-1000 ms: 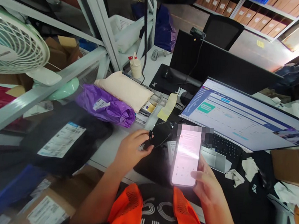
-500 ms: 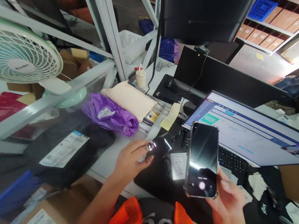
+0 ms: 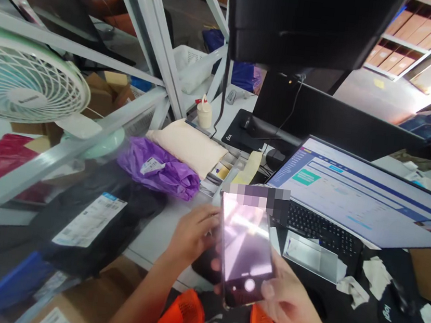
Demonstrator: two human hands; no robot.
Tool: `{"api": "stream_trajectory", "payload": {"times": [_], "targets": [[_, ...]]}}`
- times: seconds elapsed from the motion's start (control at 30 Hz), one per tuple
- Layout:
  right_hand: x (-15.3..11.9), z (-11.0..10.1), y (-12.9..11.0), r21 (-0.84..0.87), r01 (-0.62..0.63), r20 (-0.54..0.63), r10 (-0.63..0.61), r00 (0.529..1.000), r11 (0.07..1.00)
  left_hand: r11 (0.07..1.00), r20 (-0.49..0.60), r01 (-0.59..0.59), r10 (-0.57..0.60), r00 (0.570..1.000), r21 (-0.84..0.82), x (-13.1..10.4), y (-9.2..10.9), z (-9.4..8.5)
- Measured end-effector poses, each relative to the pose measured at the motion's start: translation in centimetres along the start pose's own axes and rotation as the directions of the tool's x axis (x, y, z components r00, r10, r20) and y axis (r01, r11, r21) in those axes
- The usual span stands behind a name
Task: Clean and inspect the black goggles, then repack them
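A phone with a lit, washed-out pinkish screen is gripped by my right hand, its fingers wrapped round the lower part. Just left of the phone, my left hand is bent over the desk edge, its fingertips partly hidden behind the phone; what they hold cannot be made out. Beyond the phone lie a black keyboard and a clear flat case. A purple plastic package rests to the left, against a cream pouch.
A lit monitor stands at the right, with crumpled tissues before it. A black labelled package and a fan are on the left. A dark screen hangs overhead.
My right hand has brought the phone left, in front of my left hand, and its screen has turned from dark to bright. The shiny small object at my left fingertips is now hidden.
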State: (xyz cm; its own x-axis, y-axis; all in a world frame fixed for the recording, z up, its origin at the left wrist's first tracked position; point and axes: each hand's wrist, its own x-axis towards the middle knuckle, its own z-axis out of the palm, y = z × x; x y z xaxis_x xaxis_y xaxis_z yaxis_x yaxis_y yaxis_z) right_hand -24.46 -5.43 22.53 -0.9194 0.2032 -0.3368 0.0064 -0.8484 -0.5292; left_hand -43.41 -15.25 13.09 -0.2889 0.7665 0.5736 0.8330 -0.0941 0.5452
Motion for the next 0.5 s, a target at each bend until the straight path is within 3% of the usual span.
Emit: {"api": "stream_trajectory", "payload": {"times": [0.23, 0.5], "targets": [[1.7, 0.3, 1.2, 0.035, -0.037, -0.063, 0.039, 0.997, 0.999, 0.997, 0.109, 0.07, -0.067, 0.992, -0.031, -0.7, -1.4, -0.3], [1.9, 0.0, 1.1, 0.019, -0.061, -0.063, 0.062, 0.996, 0.998, 0.99, 0.181, 0.137, -0.131, 0.975, -0.023, -0.5, -1.4, -0.6]]}}
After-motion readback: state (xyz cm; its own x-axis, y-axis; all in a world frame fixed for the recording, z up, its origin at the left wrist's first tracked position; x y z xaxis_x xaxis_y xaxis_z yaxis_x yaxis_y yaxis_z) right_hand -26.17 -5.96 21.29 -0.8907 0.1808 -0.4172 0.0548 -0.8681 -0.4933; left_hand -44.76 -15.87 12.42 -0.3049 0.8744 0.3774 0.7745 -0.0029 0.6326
